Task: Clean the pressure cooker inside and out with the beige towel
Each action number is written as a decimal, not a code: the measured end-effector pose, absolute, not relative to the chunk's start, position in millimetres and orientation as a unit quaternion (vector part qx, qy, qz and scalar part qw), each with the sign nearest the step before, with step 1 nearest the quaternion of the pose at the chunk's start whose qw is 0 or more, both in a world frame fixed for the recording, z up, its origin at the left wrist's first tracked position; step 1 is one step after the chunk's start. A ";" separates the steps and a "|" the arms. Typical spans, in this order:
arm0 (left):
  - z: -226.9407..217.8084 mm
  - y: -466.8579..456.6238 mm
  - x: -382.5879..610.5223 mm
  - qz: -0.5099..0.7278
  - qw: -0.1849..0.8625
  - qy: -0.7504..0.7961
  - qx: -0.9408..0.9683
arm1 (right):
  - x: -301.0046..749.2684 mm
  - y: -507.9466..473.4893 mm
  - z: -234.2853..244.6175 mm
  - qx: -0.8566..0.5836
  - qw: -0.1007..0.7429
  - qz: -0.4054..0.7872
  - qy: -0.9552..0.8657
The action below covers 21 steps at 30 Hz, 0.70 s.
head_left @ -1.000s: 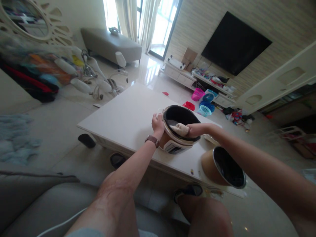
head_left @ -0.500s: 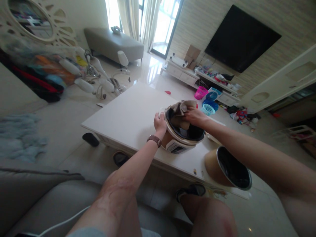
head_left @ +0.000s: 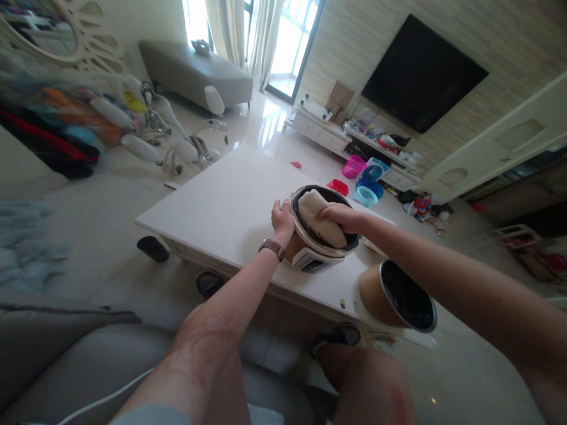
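Observation:
On the white table (head_left: 212, 195) stands a rice cooker (head_left: 295, 251) with a dark inside and a control panel facing me. My left hand (head_left: 282, 217) grips its left rim, fingers curled over the edge. In my right hand (head_left: 343, 217) is a beige cloth (head_left: 321, 215), bunched over the opening and reaching down into the cooker. The cloth hides much of the inside. To the right, the cooker's inner pot (head_left: 372, 292), gold outside and dark inside, lies tilted on its side near the table edge.
A small brownish item (head_left: 342, 303) lies by the table's front edge. Beyond the table are a pink basket (head_left: 354, 167), a red basin (head_left: 338, 188) and a light-blue basket (head_left: 367, 195) on the floor. A chandelier (head_left: 177, 144) rests at the left.
My right hand has swung the cloth from the far rim across the opening, so more of it shows spread over the inside. My left hand keeps its hold on the rim.

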<state>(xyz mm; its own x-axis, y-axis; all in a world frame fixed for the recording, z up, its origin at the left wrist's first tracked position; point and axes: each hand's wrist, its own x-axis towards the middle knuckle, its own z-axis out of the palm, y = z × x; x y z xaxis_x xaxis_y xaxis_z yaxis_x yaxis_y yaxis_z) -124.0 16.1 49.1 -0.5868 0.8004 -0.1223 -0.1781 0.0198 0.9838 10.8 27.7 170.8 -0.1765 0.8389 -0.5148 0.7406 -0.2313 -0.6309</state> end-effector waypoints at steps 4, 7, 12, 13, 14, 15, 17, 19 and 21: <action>48.5 18.0 -124.1 0.651 0.379 0.606 0.255 | 6.3 22.6 166.3 -0.595 0.137 0.489 -0.624; 47.8 19.3 -124.2 0.649 0.386 0.609 0.242 | 21.0 29.5 175.3 -0.571 -0.101 0.405 -0.707; 44.9 19.4 -124.0 0.657 0.378 0.599 0.256 | 43.7 41.0 201.3 -0.556 -0.306 0.190 -0.749; 44.1 19.3 -123.8 0.661 0.376 0.596 0.258 | 45.6 42.5 205.4 -0.548 -0.310 0.129 -0.766; 43.2 19.3 -123.7 0.664 0.374 0.594 0.258 | 46.8 43.9 208.6 -0.541 -0.305 0.065 -0.781; 42.4 19.4 -123.5 0.668 0.373 0.591 0.257 | 47.5 45.1 210.7 -0.539 -0.289 0.005 -0.791; 41.2 19.9 -123.2 0.671 0.373 0.587 0.257 | 47.8 46.2 209.8 -0.548 -0.223 -0.080 -0.803; 40.5 20.5 -123.0 0.671 0.373 0.586 0.260 | 46.4 45.4 200.1 -0.554 -0.151 -0.108 -0.811; 40.4 20.9 -122.9 0.669 0.367 0.592 0.260 | 42.7 42.9 182.0 -0.540 -0.127 -0.082 -0.828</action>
<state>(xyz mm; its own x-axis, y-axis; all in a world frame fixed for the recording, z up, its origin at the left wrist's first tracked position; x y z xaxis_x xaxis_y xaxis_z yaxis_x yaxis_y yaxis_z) -122.9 20.9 40.4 -0.5954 0.7988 -0.0863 -0.1837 -0.0308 0.9825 42.7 42.9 182.0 -0.3839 0.9154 -0.1212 0.8740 0.4026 0.2722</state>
